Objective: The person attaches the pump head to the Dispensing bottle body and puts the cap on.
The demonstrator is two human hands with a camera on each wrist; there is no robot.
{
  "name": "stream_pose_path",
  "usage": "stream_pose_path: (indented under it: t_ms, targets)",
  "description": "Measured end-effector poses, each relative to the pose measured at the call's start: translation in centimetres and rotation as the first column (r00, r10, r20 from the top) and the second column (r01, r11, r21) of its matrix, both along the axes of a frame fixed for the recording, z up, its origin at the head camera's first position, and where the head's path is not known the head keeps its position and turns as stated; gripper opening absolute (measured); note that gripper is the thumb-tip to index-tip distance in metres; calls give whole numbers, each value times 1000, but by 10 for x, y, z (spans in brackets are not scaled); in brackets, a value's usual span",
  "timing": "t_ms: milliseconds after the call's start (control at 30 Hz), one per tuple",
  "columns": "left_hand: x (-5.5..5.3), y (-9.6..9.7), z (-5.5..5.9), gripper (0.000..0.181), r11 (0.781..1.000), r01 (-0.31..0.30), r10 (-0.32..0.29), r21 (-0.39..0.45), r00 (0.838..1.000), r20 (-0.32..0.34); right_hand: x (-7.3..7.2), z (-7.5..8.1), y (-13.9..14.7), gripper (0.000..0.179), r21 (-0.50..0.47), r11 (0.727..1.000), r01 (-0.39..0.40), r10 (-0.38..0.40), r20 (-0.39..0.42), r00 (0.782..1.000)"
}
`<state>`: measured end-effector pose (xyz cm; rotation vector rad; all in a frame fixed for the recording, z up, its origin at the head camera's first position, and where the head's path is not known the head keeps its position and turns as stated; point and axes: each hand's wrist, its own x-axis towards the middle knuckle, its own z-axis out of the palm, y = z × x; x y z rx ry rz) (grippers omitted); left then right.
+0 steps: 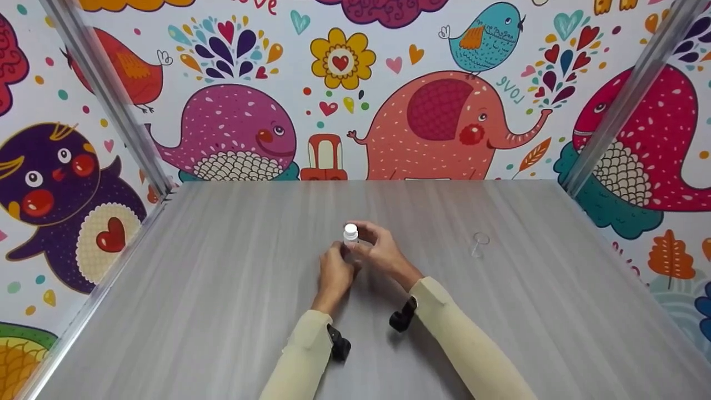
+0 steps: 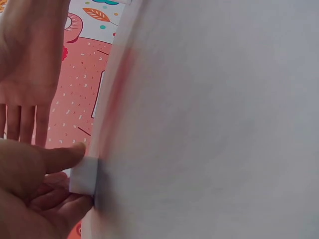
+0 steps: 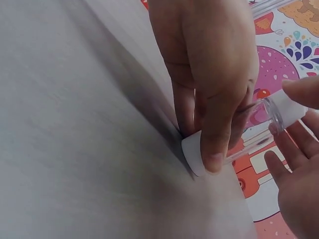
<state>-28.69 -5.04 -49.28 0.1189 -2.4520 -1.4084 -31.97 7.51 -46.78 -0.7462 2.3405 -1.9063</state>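
Note:
Upright between both hands is a small clear bottle (image 1: 350, 235) with a white top and a white bottom end. My left hand (image 1: 335, 272) pinches its white bottom end (image 3: 191, 154) between thumb and fingers, low by the tabletop. Higher up, my right hand (image 1: 384, 254) has its thumb and fingers around the white top (image 3: 288, 108), best seen in the right wrist view. Fingers hide much of the clear body in the head view. The left wrist view shows the left hand (image 2: 40, 184) on the white bottom end (image 2: 83, 175), other right-hand fingers extended above it.
A small clear cup-like piece (image 1: 477, 245) lies on the grey wood-grain table (image 1: 222, 266), right of the hands. Printed cartoon walls (image 1: 333, 111) rise at the back and both sides, with metal posts (image 1: 111, 94) at the corners.

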Motion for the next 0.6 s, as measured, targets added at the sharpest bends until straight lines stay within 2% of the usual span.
stream_pose_path:
  t_ms: [333, 600]
  targets:
    - [0, 0, -1, 27, 1000, -7, 7, -13, 1000, 13, 0, -6, -7, 36, -26, 996, 84, -84, -17, 996]
    - [-1, 0, -3, 26, 1000, 3, -3, -2, 999, -38, -1, -8, -7, 38, -17, 993, 113, -114, -33, 993]
